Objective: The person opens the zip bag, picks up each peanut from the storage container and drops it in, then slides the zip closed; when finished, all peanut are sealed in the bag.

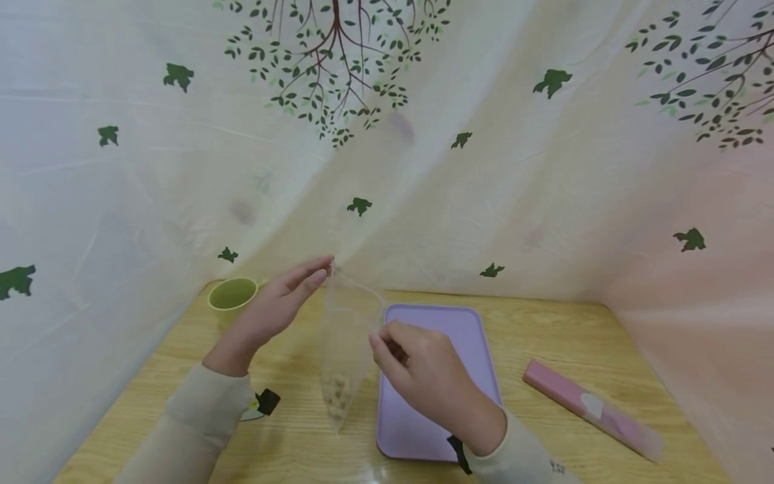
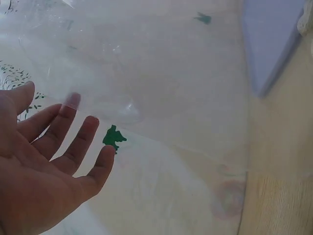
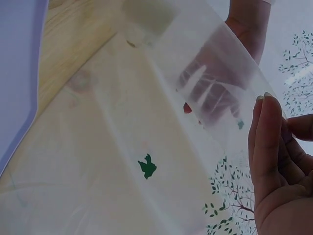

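A clear plastic bag [image 1: 347,339] hangs upright in front of me, with several small beige pieces [image 1: 337,393] in its bottom. My right hand [image 1: 423,363] pinches the bag's near upper edge between thumb and fingers, as the right wrist view also shows. At the far upper corner, my left hand [image 1: 275,309] touches the plastic. In the left wrist view, the fingers [image 2: 82,142] are spread and loosely bent, and one fingertip shows through the film. The thumb stands apart from them. What the small pieces are, I cannot tell.
A purple tray [image 1: 399,410] lies on the wooden table [image 1: 302,457] behind my right hand. Left at the back stands a yellow-green cup [image 1: 232,302]. A pink roll-shaped package [image 1: 592,407] lies at the right. My left sleeve partly hides a small round item [image 1: 252,413]. A leaf-printed curtain [image 1: 423,222] surrounds the table.
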